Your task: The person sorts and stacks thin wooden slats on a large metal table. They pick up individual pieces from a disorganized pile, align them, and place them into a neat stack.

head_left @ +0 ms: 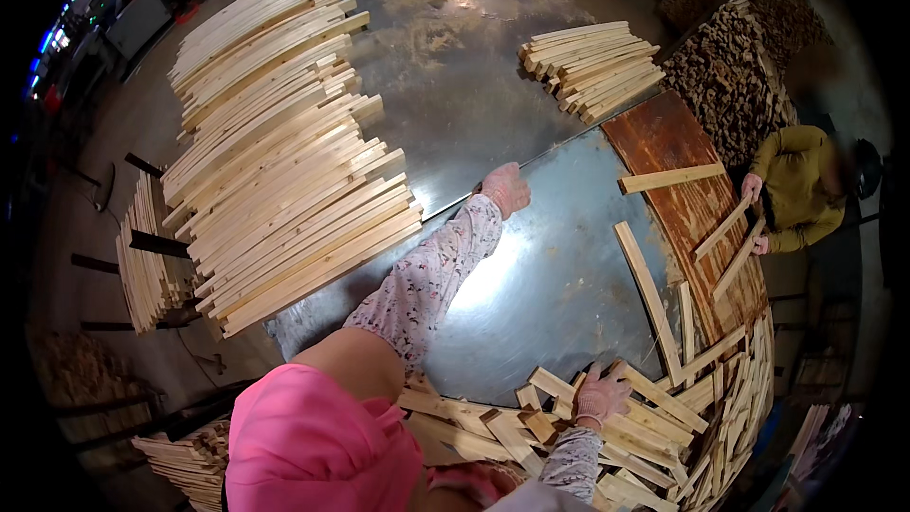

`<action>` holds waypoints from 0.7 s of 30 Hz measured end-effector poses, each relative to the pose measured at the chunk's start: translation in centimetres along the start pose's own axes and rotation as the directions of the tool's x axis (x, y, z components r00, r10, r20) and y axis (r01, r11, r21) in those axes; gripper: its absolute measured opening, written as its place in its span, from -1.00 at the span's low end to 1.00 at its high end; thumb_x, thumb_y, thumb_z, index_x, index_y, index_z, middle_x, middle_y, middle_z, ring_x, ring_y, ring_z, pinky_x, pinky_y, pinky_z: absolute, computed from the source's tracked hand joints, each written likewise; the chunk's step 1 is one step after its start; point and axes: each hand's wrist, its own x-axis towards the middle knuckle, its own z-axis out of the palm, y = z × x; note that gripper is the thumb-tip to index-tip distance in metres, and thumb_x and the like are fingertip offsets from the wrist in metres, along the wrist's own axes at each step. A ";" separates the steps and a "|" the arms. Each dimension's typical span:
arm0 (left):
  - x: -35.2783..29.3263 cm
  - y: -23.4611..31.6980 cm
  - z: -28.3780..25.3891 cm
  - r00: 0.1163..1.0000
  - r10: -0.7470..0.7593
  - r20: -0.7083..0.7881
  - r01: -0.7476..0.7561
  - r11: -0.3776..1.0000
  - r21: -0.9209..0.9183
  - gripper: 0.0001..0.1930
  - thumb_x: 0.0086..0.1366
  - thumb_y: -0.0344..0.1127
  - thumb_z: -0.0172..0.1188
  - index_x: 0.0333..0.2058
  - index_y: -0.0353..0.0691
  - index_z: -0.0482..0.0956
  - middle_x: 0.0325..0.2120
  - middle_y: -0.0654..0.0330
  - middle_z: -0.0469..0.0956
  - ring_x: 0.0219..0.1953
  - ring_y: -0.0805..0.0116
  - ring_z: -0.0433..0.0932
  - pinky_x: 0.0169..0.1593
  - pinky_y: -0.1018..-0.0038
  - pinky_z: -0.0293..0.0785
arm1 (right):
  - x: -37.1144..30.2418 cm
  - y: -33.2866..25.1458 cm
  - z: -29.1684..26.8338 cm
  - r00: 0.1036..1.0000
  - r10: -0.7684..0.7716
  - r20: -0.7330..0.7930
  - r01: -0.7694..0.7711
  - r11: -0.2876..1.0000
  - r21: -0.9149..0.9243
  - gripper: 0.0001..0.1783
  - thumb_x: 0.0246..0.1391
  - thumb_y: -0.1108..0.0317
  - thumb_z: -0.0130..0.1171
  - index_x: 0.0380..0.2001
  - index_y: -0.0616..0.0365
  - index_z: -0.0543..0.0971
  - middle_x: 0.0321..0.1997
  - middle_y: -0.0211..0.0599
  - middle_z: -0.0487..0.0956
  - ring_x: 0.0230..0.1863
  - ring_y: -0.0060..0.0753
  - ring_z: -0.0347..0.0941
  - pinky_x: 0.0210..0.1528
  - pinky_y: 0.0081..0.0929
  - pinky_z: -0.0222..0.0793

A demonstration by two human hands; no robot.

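Note:
My left hand (pixel 505 190), in a pale pinkish glove below a floral sleeve, rests on the metal tabletop (pixel 531 275) near its seam. Its fingers are curled together, and no object shows in them. My right hand (pixel 602 393), gloved alike, lies over a jumbled pile of wooden strips (pixel 654 431) at the near right edge. Its fingers are spread and touch the wood; I see none of the strips lifted. Left of my left hand, a long row of wooden strips (pixel 294 171) lies side by side, with their right ends uneven.
Across the table, a co-worker (pixel 801 185) in a mustard top holds wooden strips over a rusty brown panel (pixel 659 137). A smaller strip stack (pixel 592 66) sits at the far right. Dark metal bars (pixel 156 245) jut out at left. Cut wood is heaped (pixel 735 66) behind.

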 end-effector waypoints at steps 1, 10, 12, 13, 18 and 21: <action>-0.2 0.0 -0.1 1.000 0.026 0.008 -0.026 0.999 -0.032 -0.78 0.52 -0.05 0.10 -0.12 -0.01 0.62 -0.05 0.07 0.65 0.15 -0.01 0.54 0.18 0.11 0.47 | 0.1 0.0 0.1 1.000 0.010 0.018 -0.010 1.000 -0.006 -0.21 0.41 -0.30 0.00 0.53 -0.16 0.29 0.28 0.08 0.47 0.44 0.18 0.33 0.25 0.60 0.20; -2.2 3.1 3.6 0.929 0.091 0.360 -0.188 -0.720 0.668 -0.72 0.44 -0.12 0.14 -0.14 -0.13 0.75 -0.07 -0.07 0.72 -0.03 0.04 0.73 -0.10 0.15 0.67 | 0.3 0.5 -0.4 0.998 0.007 0.063 -0.011 0.998 0.061 -0.21 0.36 -0.32 0.05 0.48 -0.13 0.38 0.36 0.19 0.45 0.48 0.24 0.29 0.30 0.65 0.11; -6.4 4.1 7.1 0.926 -0.075 0.370 -0.285 -0.780 0.557 -0.71 0.43 -0.11 0.15 -0.09 -0.08 0.76 -0.06 0.00 0.72 0.00 0.10 0.72 -0.05 0.13 0.66 | 0.1 0.4 -1.0 0.999 0.019 0.047 -0.022 0.997 0.069 -0.20 0.37 -0.31 0.04 0.49 -0.12 0.37 0.35 0.22 0.45 0.47 0.27 0.28 0.32 0.66 0.09; -8.3 4.3 7.8 0.874 -0.231 0.427 -0.415 -0.813 0.409 -0.68 0.43 -0.08 0.15 -0.03 -0.05 0.76 -0.03 0.05 0.72 0.04 0.12 0.71 -0.01 0.12 0.64 | 0.3 -0.1 -1.1 0.999 -0.003 0.037 0.000 0.997 0.081 -0.20 0.37 -0.31 0.04 0.50 -0.11 0.37 0.34 0.23 0.45 0.47 0.29 0.28 0.33 0.66 0.07; -7.5 6.1 8.8 0.758 -0.358 0.545 -0.518 -0.838 0.170 -0.45 0.45 0.08 0.14 0.34 0.08 0.55 0.18 0.27 0.61 0.31 0.24 0.53 0.34 0.20 0.41 | -0.2 -0.1 -1.2 0.995 0.043 0.094 -0.046 0.998 0.033 -0.20 0.42 -0.30 -0.01 0.56 -0.18 0.26 0.36 0.09 0.45 0.47 0.15 0.31 0.30 0.62 0.13; -6.5 7.3 7.5 0.835 -0.359 0.416 -0.451 -0.881 0.146 -0.43 0.46 0.12 0.12 0.37 0.10 0.52 0.20 0.28 0.60 0.30 0.23 0.55 0.33 0.17 0.42 | 0.5 0.5 0.7 0.999 0.018 0.039 -0.019 1.000 0.014 -0.18 0.39 -0.32 0.00 0.54 -0.12 0.30 0.36 0.19 0.46 0.48 0.21 0.31 0.31 0.62 0.15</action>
